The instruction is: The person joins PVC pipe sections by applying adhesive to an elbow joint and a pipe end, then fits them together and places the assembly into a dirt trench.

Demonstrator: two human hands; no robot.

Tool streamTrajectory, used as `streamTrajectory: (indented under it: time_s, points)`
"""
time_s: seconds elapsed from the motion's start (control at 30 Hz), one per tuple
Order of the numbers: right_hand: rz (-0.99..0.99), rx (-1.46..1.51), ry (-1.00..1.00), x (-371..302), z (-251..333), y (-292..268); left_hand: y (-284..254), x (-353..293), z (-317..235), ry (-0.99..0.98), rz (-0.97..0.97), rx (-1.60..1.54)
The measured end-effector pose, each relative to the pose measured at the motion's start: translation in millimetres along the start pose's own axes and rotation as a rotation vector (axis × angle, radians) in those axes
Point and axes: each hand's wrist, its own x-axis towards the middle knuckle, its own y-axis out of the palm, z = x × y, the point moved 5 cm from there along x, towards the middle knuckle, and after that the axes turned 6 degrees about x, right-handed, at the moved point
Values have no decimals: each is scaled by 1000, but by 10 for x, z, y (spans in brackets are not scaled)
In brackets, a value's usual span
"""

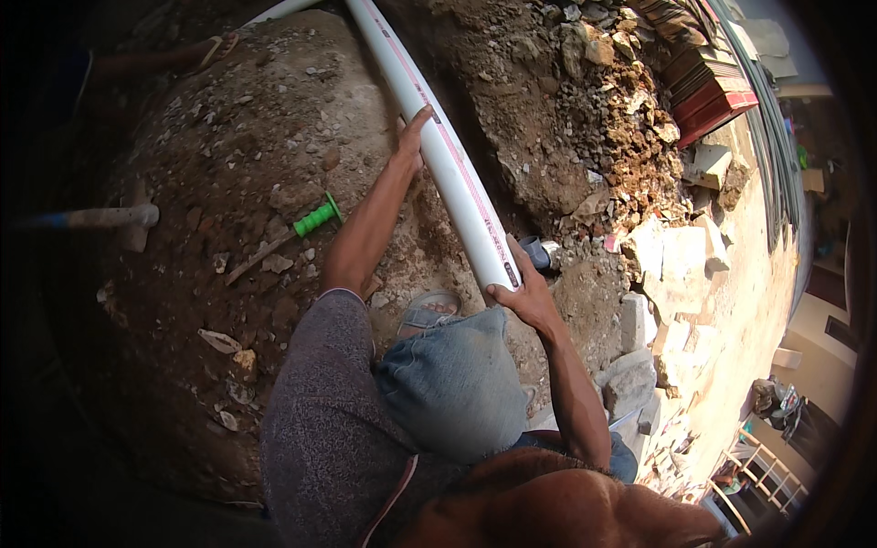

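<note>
A long white plastic pipe [446,155] with a pink printed stripe slants from the top of the head view down toward me. Partway along it, my left hand [413,142] grips its left side, thumb on top and the other fingers mostly hidden. My right hand [528,290] is wrapped round the near end, thumb across the top. Just right of that end, a short grey pipe piece [541,252] sticks out of the dirt. To the left of my left forearm lies a chisel with a green ribbed grip [316,218].
A dark trench [475,100] runs along the pipe's right side, with rubble [630,119] beyond it. A hammer [137,216] lies at left. Another person's foot [215,53] shows at upper left. Red-edged stacked tiles [717,110] and dark tubing [772,128] are at right.
</note>
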Motion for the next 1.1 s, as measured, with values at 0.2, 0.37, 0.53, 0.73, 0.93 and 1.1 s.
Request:
streamTrajectory:
  time_s: [0.2, 0.37, 0.53, 0.73, 0.93, 1.1]
  points:
    - [-22, 0, -28, 77, -289, -95, 176, -76, 75, -64, 98, -61]
    - [-41, -4, 9, 122, -399, -114, 180, -57, 203, -71, 111, -114]
    - [-185, 31, 55, 125, -593, -134, 78, 128, 399, -14, 17, -73]
    - [-631, 130, 211, 31, -906, -142, 89, 252, 637, -84, -50, -36]
    - [-824, 700, 243, 87, -1047, 12, 58, 324, 693, -108, -43, -28]
    - [-838, 925, 341, 214, -1367, 174, -5, 255, 694, -39, -62, 65]
